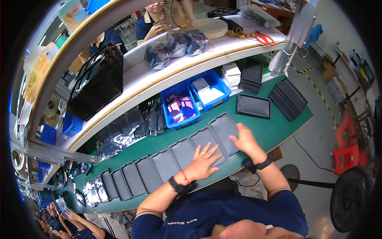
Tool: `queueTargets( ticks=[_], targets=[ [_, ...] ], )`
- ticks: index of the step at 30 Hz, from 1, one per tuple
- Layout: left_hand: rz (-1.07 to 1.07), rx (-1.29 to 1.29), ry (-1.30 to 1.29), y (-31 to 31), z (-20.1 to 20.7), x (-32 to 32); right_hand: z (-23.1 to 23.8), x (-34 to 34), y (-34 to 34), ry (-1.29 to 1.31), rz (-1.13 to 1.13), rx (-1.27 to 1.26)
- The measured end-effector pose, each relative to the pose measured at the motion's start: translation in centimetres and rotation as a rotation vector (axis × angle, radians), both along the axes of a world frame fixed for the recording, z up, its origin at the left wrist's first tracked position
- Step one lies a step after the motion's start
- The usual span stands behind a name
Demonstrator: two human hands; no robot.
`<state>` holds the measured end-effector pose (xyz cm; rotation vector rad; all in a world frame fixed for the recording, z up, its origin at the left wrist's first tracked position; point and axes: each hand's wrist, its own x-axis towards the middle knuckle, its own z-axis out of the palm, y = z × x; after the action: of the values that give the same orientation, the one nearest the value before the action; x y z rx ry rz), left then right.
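A row of shallow dark grey plastic trays (162, 164) runs along the green bench in front of me, edges overlapping or touching. My left hand (201, 162) lies palm down with fingers spread over the trays near the right end of the row. At that end, my right hand (246, 139) grips the right edge of the last tray (223, 129), its thumb over the rim and its fingers along the side. Beyond the row's left end lie several clear-wrapped shiny pieces (95, 191).
Behind the row stand a blue bin of pink and dark pieces (163, 99) and a blue bin of white pieces (227, 92). A single black tray (253, 106) and tray stacks (288, 98) lie at the back right. A shelf (137, 85) spans above. A black fan (352, 199) stands right.
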<state>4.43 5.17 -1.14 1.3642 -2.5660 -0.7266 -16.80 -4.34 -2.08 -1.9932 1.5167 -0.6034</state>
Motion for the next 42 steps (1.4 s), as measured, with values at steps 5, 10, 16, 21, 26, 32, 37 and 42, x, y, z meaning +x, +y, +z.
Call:
queueTargets(
  ticks=[5, 10, 16, 21, 26, 32, 37, 42],
  targets=[
    [0.016, 0.034, -0.013, 1.6, 0.8, 3.4, 2.3, 2.9, 2.3, 0.267, -0.026, -0.255],
    [0.018, 0.024, 0.099, 1.4, 0.4, 4.2, 3.1, -3.6, -8.7, 0.459, -0.251, -0.52],
    [0.066, -0.191, 0.341, 1.5, 1.7, 2.9, 1.0, -9.6, -12.9, 0.499, -0.109, -0.398],
    [0.113, -0.08, 0.637, 0.9, 5.9, -1.0, 4.2, -8.7, -6.9, 0.022, -0.258, -0.387],
    [0.366, 0.166, 1.074, -4.5, 3.3, -5.6, 6.8, -0.5, 1.1, -0.233, -0.126, -0.494],
    [0.358, 0.338, 1.358, -6.2, 2.6, -8.6, 5.9, -1.0, 4.5, -0.46, -0.113, -0.376],
    [0.336, 0.382, 1.332, -6.0, 2.7, -8.8, 4.1, -2.2, 4.2, -0.905, -0.1, 0.052],
    [0.56, 0.331, 1.289, -6.0, 2.4, -8.8, 3.4, -6.3, 1.4, -0.858, -0.201, 0.003]
  ],
)
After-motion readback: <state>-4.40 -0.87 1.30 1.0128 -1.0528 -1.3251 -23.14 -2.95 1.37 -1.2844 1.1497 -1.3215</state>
